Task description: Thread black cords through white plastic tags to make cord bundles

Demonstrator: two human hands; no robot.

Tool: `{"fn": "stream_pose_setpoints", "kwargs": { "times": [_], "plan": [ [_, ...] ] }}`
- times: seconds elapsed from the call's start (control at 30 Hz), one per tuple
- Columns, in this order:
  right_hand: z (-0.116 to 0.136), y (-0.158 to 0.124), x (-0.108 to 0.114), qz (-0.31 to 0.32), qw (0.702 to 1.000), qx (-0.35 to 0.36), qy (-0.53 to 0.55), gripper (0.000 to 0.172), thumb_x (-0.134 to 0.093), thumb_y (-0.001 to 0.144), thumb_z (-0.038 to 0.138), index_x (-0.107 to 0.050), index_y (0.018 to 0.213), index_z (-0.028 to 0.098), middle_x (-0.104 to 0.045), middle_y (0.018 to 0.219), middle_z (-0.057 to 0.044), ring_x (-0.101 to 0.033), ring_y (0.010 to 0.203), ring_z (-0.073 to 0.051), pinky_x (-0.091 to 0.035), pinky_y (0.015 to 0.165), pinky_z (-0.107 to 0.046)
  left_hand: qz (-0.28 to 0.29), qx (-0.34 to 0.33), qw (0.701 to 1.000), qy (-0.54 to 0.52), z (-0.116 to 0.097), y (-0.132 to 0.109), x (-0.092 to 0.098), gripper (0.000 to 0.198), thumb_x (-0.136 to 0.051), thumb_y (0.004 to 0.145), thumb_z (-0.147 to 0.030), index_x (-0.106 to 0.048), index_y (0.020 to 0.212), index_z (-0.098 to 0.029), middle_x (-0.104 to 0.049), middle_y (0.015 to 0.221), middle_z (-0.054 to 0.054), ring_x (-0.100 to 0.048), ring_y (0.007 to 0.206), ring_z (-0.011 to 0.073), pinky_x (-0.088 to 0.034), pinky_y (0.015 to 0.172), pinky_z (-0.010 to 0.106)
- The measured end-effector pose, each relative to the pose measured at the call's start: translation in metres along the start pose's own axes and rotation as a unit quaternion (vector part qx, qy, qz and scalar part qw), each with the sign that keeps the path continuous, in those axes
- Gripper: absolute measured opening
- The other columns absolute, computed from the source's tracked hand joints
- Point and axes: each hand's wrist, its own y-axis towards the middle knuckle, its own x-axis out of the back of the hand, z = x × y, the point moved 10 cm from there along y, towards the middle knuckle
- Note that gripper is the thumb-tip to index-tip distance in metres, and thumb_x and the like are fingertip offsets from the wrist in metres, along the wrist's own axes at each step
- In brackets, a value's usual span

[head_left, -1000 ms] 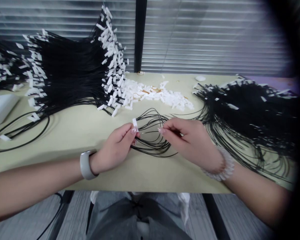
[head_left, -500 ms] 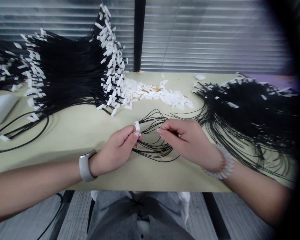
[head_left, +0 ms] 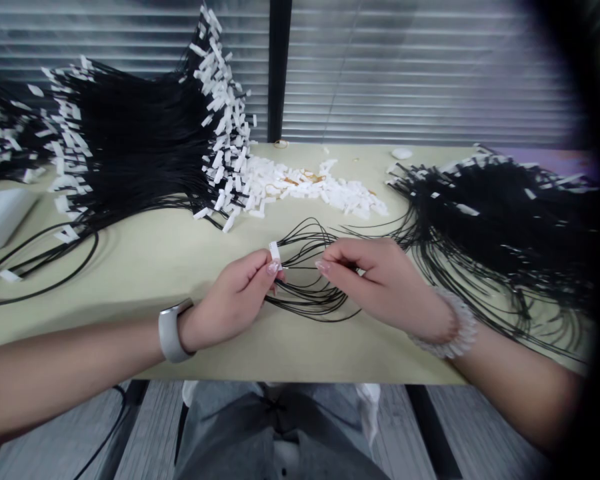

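**A white tag [head_left: 275, 251] pinched above a loose loop of cords**

My left hand [head_left: 233, 303] grips the tag narrowly between thumb and fingertips, just over the thin black cords [head_left: 305, 300] looping on the pale table [head_left: 145, 267]. My right hand [head_left: 385, 287] sits close beside, fingers narrowed at the strands; I cannot tell whether they grip.

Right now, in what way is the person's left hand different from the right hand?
The left hand pinches a white tag at the end of the black cords, while the right hand pinches the cords with no tag showing. The left hand has a grey wristband at its wrist; the right hand has a white beaded bracelet. Both hands hold the same black cords.
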Motion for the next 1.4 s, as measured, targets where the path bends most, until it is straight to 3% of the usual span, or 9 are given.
{"fn": "stream_pose_setpoints", "kwargs": {
  "times": [0.6, 0.83, 1.4],
  "plan": [
    [0.003, -0.001, 0.004, -0.028, 0.998, 0.013, -0.056, 0.02, -0.048, 0.085, 0.027, -0.055, 0.068, 0.018, -0.047, 0.052, 0.004, -0.037, 0.047, -0.006, -0.032, 0.05, -0.02, 0.01, 0.007, 1.0, 0.009, 0.002, 0.0, -0.001, 0.029, -0.033, 0.09, -0.036, -0.051, 0.081, -0.016, -0.056, 0.079, 0.002, -0.051, 0.066, 0.0114, -0.042, 0.06, 0.021],
    [-0.002, 0.0, -0.004, 0.02, 1.0, -0.006, 0.015, 0.02, -0.048, 0.084, 0.027, -0.054, 0.068, 0.017, -0.047, 0.053, 0.004, -0.038, 0.05, -0.006, -0.031, 0.047, -0.019, 0.019, 0.001, 1.0, 0.011, 0.0, 0.0, -0.003, 0.029, -0.033, 0.091, -0.036, -0.051, 0.082, -0.016, -0.055, 0.079, 0.001, -0.051, 0.067, 0.0098, -0.043, 0.061, 0.02],
    [-0.007, 0.001, -0.009, 0.04, 0.999, -0.011, 0.015, 0.02, -0.049, 0.084, 0.029, -0.056, 0.07, 0.017, -0.048, 0.054, 0.005, -0.038, 0.049, -0.005, -0.03, 0.048, -0.018, 0.021, -0.003, 1.0, 0.02, 0.002, 0.0, -0.003, 0.028, -0.032, 0.092, -0.035, -0.05, 0.083, -0.017, -0.055, 0.08, 0.001, -0.051, 0.068, 0.0096, -0.043, 0.061, 0.021]
  ]
}}
